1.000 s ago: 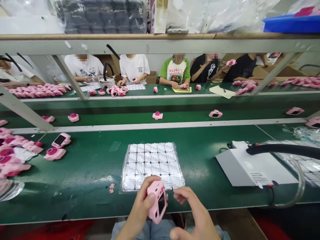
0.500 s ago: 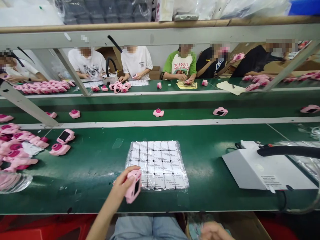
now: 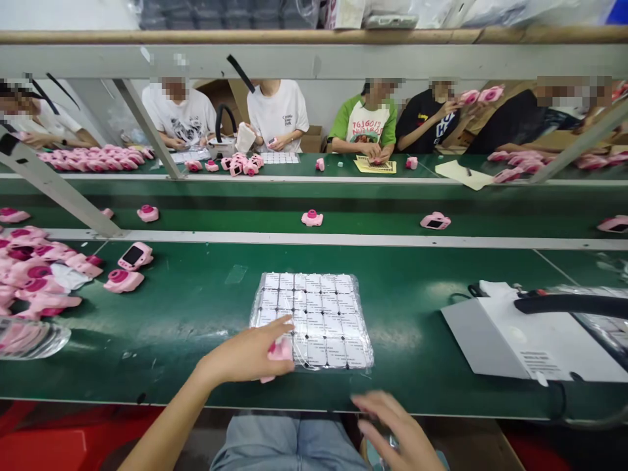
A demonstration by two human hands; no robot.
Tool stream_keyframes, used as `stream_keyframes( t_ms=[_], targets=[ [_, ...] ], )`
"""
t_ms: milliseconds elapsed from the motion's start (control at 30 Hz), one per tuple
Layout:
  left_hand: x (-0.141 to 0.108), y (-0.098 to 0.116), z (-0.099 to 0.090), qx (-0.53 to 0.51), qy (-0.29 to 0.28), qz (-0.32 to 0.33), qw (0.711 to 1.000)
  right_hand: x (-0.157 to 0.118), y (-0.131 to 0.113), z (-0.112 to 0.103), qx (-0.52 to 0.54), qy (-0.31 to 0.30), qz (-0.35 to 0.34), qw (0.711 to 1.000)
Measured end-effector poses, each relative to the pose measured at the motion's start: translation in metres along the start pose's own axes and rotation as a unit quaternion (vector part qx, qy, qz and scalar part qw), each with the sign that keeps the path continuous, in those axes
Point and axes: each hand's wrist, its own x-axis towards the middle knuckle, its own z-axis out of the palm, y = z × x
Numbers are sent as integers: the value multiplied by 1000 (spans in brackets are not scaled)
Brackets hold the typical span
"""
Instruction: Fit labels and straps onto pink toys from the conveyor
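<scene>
A person's left hand [image 3: 240, 356] grips a pink camera [image 3: 281, 351], its long axis mostly hidden, at the near-left corner of a sheet of white squares [image 3: 328, 320], while the right hand [image 3: 401, 430], fingers loosely spread, hangs well apart beside the green surface's [image 3: 417, 347] front edge.

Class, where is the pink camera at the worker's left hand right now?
In the head view, the pink camera is below and left of centre, partly hidden by the left hand, at the near left corner of the plastic-wrapped white sheet.
</scene>
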Motion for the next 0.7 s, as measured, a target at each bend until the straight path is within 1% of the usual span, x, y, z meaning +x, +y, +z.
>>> stream_keyframes(
  t_ms=[33,67,100,167,200,267,367,500,600,700],
  targets=[
    [8,7,-3,41,-41,21,998,23,-10,0,-78,2,-54,996],
    [16,13,-6,71,-73,32,994,45,-20,0,-162,4,-100,982],
    [23,18,-7,90,-95,36,991,66,-28,1,-229,-8,-134,964],
    [34,23,-5,106,-114,30,987,98,-40,3,-272,-25,-165,948],
    [37,24,-4,115,-117,25,986,108,-44,5,-278,-34,-175,944],
    [39,25,0,128,-115,19,985,120,-46,8,-277,-49,-189,941],
    [38,28,4,135,-105,13,985,123,-49,9,-262,-68,-209,940],
    [39,31,5,116,-92,10,989,112,-64,-5,-200,-94,-211,952],
    [34,28,0,68,-60,30,995,87,-79,-22,-133,-127,-191,964],
    [19,24,-5,-8,-13,70,997,55,-92,-40,13,-159,-119,980]
  ],
)
